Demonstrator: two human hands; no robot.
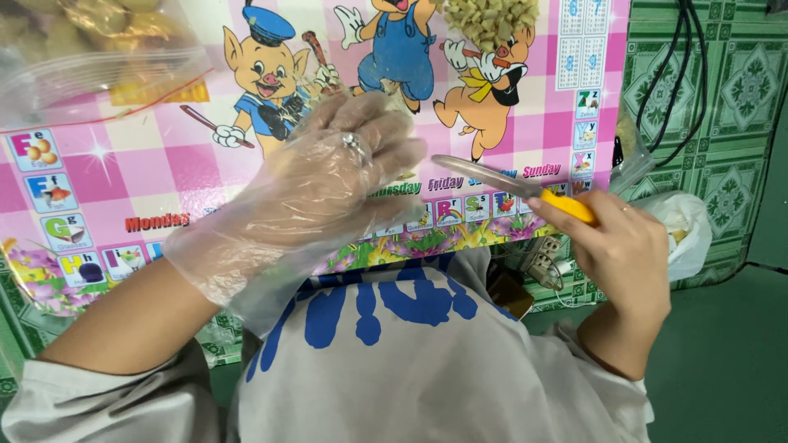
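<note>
Head view: pink cartoon-pig table (pixel 148 156) on green patterned floor (pixel 739 82)

A pink checked worktop (pixel 164 156) with cartoon pigs sits on a green patterned floor (pixel 739 90). Black cables (pixel 689 74) hang nearby.

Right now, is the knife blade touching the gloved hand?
Apart. The head view shows the blade of the knife in the right hand ending just short of the gloved left hand, with a strip of the pink mat visible between them.
</note>
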